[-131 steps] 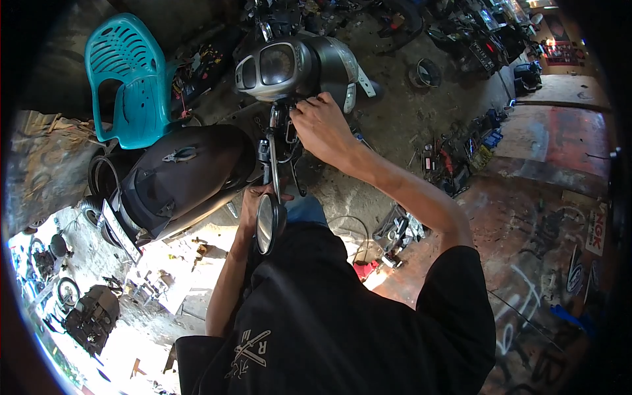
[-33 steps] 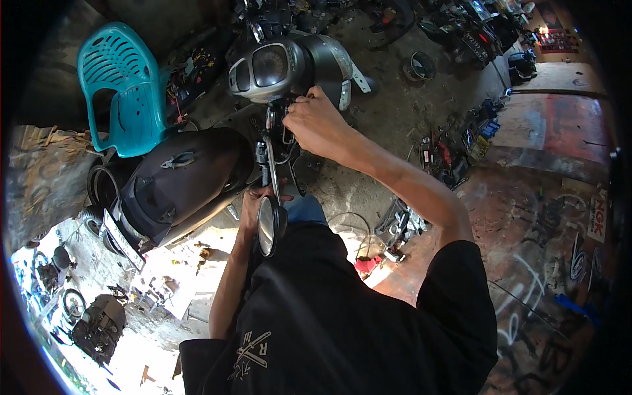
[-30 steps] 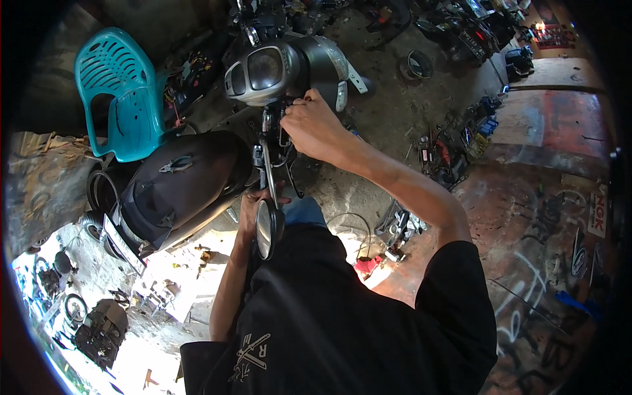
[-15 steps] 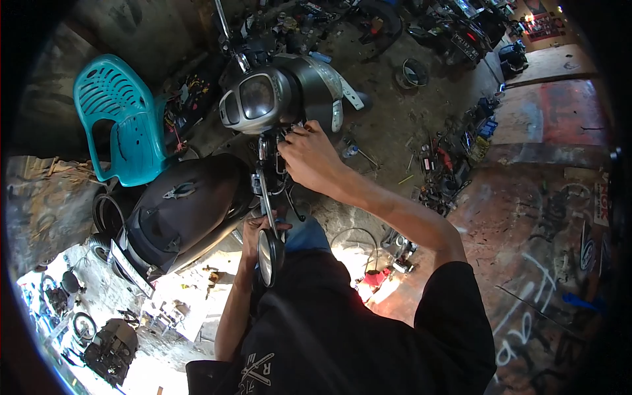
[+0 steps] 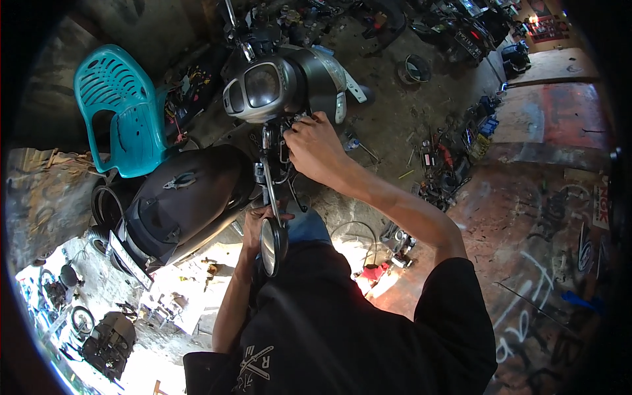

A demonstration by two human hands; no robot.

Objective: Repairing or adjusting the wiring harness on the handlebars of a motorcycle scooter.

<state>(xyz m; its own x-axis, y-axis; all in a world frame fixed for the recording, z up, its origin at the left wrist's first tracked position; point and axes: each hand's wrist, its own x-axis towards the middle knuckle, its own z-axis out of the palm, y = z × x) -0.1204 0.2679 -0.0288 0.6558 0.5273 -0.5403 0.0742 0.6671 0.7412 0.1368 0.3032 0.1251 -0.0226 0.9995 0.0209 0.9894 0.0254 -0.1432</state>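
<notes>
A grey motor scooter stands before me, its instrument panel (image 5: pixel 263 85) far side of my hands and its dark seat (image 5: pixel 191 204) to the left. My right hand (image 5: pixel 315 146) reaches to the handlebar just below the panel. Its fingers are curled together at small parts there, and what they pinch is hidden. Nearer to me, my left hand (image 5: pixel 255 224) closes round the end of the handlebar grip (image 5: pixel 267 195), partly covered by the round mirror (image 5: pixel 271 247) and its stem. Pliers (image 5: pixel 180 180) lie on the seat.
A teal plastic chair (image 5: pixel 136 135) stands left of the scooter. Loose tools and parts (image 5: pixel 441 161) litter the floor on the right, with a dark bucket (image 5: pixel 413 69) farther off. A red cloth-like thing (image 5: pixel 375 271) lies near my right side. An engine-like block (image 5: pixel 110 342) sits at lower left.
The whole view has shifted slightly, so the scooter and chair sit a little higher. Both hands keep to the same places on the scooter.
</notes>
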